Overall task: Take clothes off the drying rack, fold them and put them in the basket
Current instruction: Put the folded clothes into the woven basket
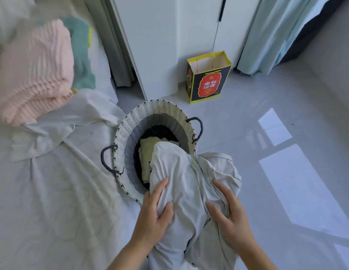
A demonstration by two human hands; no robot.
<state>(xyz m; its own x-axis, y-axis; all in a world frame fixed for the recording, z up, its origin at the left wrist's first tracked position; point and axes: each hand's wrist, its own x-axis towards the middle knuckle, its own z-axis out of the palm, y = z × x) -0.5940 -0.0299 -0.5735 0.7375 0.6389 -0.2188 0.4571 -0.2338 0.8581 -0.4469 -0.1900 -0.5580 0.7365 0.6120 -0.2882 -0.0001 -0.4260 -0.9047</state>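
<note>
Pale grey cotton garment (189,182) is held over the near rim of white woven basket (130,121), grips of left hand (154,217) and right hand (232,217) closed on fabric. Best lowered flat onto folded cream cloth (148,152) inside, 2 sides kept level.

Both forearms bare, entering from the bottom edge and angling inward toward each other. Left hand (156,213): back of hand up, fingers extended forward and slightly curled, thumb turned inward, a fold of the pale grey garment (181,166) pinched between thumb and fingers. Right hand (230,213): back of hand up, fingers spread and bent, thumb pointing inward, gripping the same garment on its other side. Hands apart, level with each other, wrists roughly straight.
</note>
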